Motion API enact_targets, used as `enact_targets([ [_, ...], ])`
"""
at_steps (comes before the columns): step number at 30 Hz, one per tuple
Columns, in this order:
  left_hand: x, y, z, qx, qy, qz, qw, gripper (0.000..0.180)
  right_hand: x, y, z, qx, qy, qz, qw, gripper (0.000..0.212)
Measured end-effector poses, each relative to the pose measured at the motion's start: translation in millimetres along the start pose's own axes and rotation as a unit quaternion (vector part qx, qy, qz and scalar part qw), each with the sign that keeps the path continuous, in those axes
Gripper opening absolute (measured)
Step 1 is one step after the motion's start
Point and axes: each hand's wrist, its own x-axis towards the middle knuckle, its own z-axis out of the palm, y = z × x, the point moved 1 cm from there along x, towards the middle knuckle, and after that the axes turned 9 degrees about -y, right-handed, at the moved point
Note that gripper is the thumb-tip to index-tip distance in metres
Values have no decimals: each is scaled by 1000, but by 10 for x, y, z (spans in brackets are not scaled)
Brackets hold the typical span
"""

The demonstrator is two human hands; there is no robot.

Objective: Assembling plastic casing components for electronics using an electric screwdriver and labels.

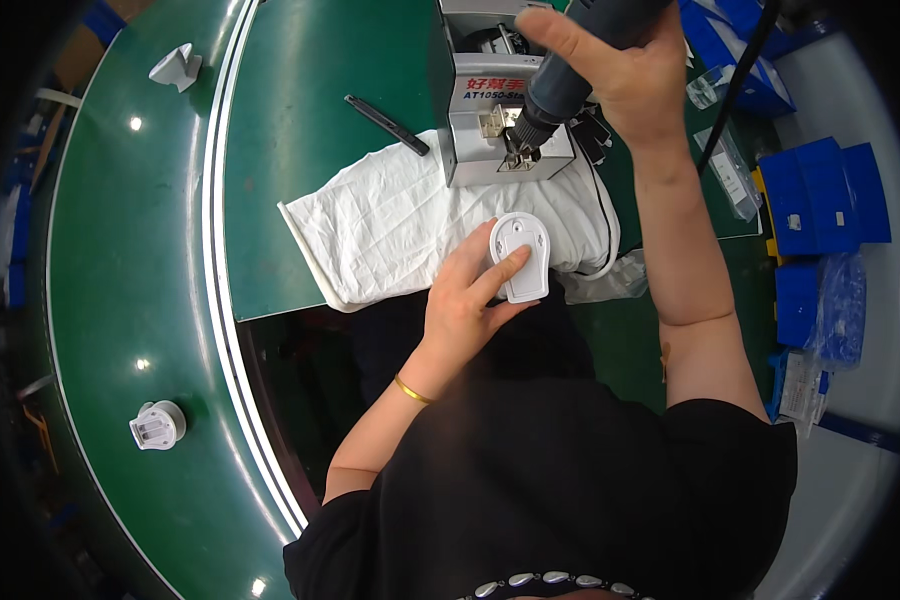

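My right hand grips a dark grey electric screwdriver by its body, with the thumb stretched along its far side. Its tip points down at the front of a grey metal screw feeder; whether the bit touches a screw there is too small to tell. Nearer to me, my left hand holds a white plastic housing, round at the far end and straight at the near end. The thumb presses on its recessed face, where small holes show. The fingers beneath it are partly hidden.
A white cloth lies under the feeder, with a slim black tool beside it. On the green conveyor at left stand a white part and another white housing. Blue bins line the right; a black cable hangs near my right arm.
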Motion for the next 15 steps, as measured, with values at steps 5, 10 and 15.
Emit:
enact_targets([
  [5, 36, 38, 16, -1, -4, -9, 1000, 66, 21, 198, 80, 345, 37, 133, 928, 42],
  [10, 46, 42, 5, -4, -6, -12, 1000, 66, -319, 152, -86, 384, -32, 65, 921, 40],
  [15, 37, 63, -36, -3, -8, -14, 1000, 66, -577, -287, -65, 364, -23, 51, 930, 41],
])
